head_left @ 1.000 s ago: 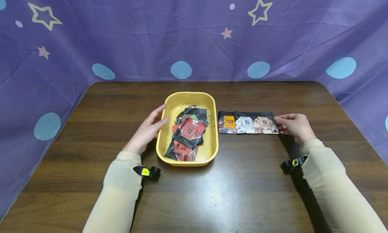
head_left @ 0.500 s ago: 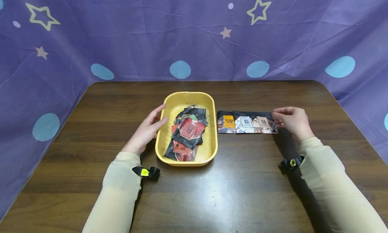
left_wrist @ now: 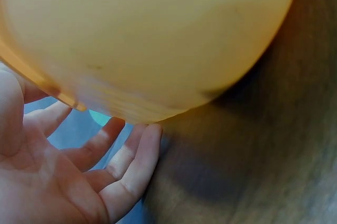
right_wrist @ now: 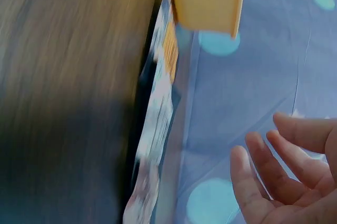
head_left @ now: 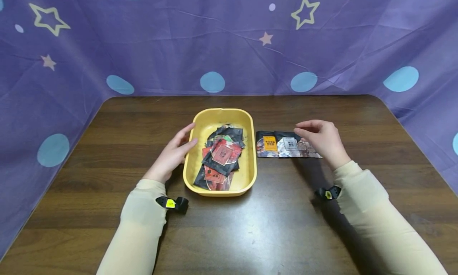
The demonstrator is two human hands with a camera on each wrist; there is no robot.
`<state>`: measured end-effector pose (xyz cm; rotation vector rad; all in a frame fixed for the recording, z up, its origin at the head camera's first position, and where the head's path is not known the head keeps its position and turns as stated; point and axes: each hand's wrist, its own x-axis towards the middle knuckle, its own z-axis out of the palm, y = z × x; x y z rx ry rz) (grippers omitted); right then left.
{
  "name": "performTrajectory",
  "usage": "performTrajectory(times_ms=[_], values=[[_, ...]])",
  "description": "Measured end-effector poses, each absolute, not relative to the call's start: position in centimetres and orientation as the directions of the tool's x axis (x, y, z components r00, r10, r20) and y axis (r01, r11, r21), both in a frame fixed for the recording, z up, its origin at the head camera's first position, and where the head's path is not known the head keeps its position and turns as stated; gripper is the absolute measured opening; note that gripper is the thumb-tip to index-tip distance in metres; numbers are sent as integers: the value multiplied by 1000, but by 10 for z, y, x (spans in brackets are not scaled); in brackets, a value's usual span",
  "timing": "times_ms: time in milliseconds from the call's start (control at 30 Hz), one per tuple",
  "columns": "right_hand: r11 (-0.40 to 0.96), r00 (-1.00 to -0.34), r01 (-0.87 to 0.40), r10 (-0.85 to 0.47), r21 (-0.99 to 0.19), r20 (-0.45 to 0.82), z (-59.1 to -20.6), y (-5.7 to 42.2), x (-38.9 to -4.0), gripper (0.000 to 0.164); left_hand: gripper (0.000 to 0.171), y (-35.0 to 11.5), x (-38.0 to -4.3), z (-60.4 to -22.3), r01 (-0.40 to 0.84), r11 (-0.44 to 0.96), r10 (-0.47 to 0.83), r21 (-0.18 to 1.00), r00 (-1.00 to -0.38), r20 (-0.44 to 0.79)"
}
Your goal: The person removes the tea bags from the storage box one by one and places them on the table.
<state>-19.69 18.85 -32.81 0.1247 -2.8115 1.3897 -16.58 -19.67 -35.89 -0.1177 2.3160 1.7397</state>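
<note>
A yellow plastic tub (head_left: pixel 247 179) stands mid-table, holding a jumbled pile of black and red sachets (head_left: pixel 222 155). My left hand (head_left: pixel 168 155) holds the tub's left side, thumb over the rim and fingers against the outer wall. Right of the tub, three sachets lie in a row: one with an orange label (head_left: pixel 270 143), one with a white label (head_left: pixel 290 144) and a brownish one (head_left: pixel 309 149), partly covered by my right hand. My right hand (head_left: pixel 322 142) hovers over that last sachet. In the right wrist view its fingers (right_wrist: pixel 271 174) are apart from the thumb and hold nothing.
The brown wooden table (head_left: pixel 214 235) extends on all sides of the tub and the row. A purple patterned cloth (head_left: pixel 243 44) hangs behind it and along the sides. Each wrist wears a black strap camera (head_left: pixel 327 193).
My right hand has let go of the right end of the brownish sachet and moved left and up, over the row. The left hand and the tub stay in place.
</note>
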Motion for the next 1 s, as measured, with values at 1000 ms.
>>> performTrajectory(times_ms=[1000], values=[[616, -835, -528, -502, -584, 224, -323, 63, -171, 48, 59, -196, -166, -358, -194, 273, 86, 942, -970, -225]])
